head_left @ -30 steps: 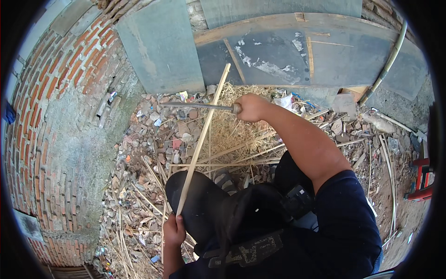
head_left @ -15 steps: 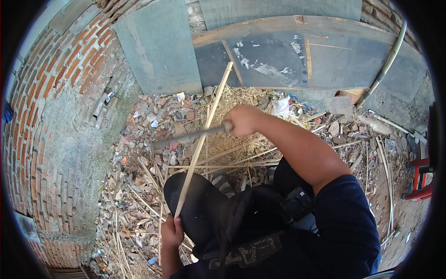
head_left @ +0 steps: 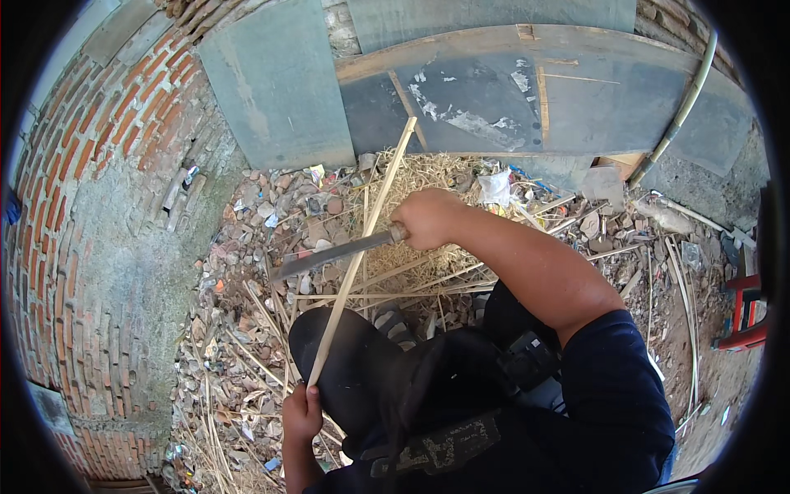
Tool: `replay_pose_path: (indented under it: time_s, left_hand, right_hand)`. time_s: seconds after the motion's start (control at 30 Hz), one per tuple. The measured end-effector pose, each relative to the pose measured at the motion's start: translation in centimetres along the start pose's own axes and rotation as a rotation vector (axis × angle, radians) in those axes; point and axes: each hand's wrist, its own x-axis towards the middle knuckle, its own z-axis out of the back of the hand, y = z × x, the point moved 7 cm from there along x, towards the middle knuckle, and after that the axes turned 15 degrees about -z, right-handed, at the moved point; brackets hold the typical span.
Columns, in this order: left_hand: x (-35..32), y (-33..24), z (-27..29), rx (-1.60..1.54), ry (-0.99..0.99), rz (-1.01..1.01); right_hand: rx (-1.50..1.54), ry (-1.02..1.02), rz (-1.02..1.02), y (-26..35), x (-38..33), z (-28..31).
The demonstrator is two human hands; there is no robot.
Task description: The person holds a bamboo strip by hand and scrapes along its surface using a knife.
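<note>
My right hand is closed round the handle of a machete, whose long grey blade points left and crosses a pale bamboo strip. Low on the left, my left hand grips the near end of that strip. From there it slants up and away to the right, passing over my dark-clad left knee. Where blade and strip cross, I cannot tell whether the edge bites into the wood. Beyond my right hand lies a heap of curly shavings.
Rubble and several loose strips cover the ground. A brick wall rises on the left, and grey panels lean across the back. A bamboo pole slants at the back right; a red object stands at far right.
The machete has come slightly nearer, its left end now lower, and its blade shows sharper. The strip's far end has dipped slightly. My left hand keeps its hold.
</note>
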Motion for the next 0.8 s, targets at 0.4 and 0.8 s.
replay_pose_path:
  time_s: [0.4,0.8]
  left_hand:
    - [-0.6,0.4,-0.5,-0.031,0.006,0.039]
    - [-0.6,-0.5,-0.9,-0.16,-0.033,0.052]
  right_hand:
    - [0.214,-0.128,-0.127,-5.4,3.2,-0.5]
    - [0.0,0.038,-0.014,-1.7,0.5,-0.5]
